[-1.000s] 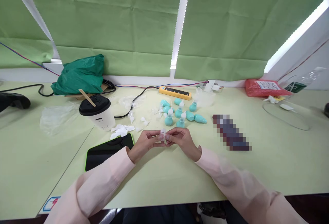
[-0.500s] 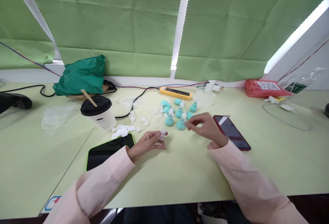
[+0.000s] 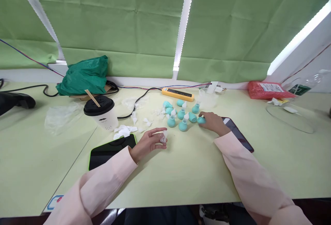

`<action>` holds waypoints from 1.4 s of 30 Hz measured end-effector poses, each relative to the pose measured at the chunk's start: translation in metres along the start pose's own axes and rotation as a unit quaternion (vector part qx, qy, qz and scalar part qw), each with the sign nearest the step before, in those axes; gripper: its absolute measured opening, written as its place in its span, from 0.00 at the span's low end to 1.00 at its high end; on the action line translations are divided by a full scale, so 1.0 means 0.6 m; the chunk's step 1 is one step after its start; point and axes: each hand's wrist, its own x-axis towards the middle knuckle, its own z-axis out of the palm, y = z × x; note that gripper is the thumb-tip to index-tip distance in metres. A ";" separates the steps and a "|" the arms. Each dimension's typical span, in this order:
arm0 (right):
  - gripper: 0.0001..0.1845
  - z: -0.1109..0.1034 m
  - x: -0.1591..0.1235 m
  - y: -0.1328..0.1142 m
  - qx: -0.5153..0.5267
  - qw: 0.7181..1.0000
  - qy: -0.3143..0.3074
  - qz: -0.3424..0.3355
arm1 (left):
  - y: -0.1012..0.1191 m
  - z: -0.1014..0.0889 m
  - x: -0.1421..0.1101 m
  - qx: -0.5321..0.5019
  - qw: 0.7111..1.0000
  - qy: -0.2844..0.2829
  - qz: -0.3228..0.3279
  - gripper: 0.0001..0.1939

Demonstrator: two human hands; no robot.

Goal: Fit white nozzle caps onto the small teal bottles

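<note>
Green blind (image 3: 155,21): hanging far beyond the left hand (image 3: 150,142) and the right hand (image 3: 213,123), across the whole back.
Tabletop (image 3: 181,176): spreading pale green beneath and around both hands.
Green bag (image 3: 84,77): slumped far beyond the left hand, off to its left.
Red package (image 3: 265,90): lying well beyond the right hand, off to its right.
White cup (image 3: 106,120): standing left of and beyond the left hand, topped with a black lid and a wooden stick.
Green-edged phone (image 3: 111,151): lying flat just left of the left hand.
Red-edged phone (image 3: 240,133): lying just right of the right hand, partly covered.
Yellow power strip (image 3: 177,94): lying well beyond both hands.
Left-side grip: thumb and fingers pinching the clear piece.
Right-side grip: fingers curled around the held teal bulb.
Held teal bulb (image 3: 201,120): at the right hand's fingertips; cannot tell whether lifted.
Other teal bulbs (image 3: 183,125): clustered left of the right hand, several upright with white tips.
Clear piece (image 3: 163,136): between the left hand's fingertips.
</note>
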 end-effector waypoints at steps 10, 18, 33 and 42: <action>0.16 -0.113 -0.067 -0.008 0.370 0.902 -0.152 -0.165 | 0.002 -0.002 0.005 -0.029 0.999 0.024 -0.002 0.13; 0.17 -0.026 -0.107 -0.110 0.730 0.633 -0.162 -0.201 | 0.000 0.005 0.001 0.015 1.000 -0.023 -0.005 0.15; 0.14 0.023 -0.137 -0.157 0.511 0.820 0.100 -0.236 | 0.002 0.013 -0.001 0.126 0.992 -0.012 0.017 0.15; 0.12 0.049 -0.135 -0.162 0.446 0.841 0.148 -0.268 | -0.006 0.020 -0.003 0.139 0.990 -0.012 0.027 0.15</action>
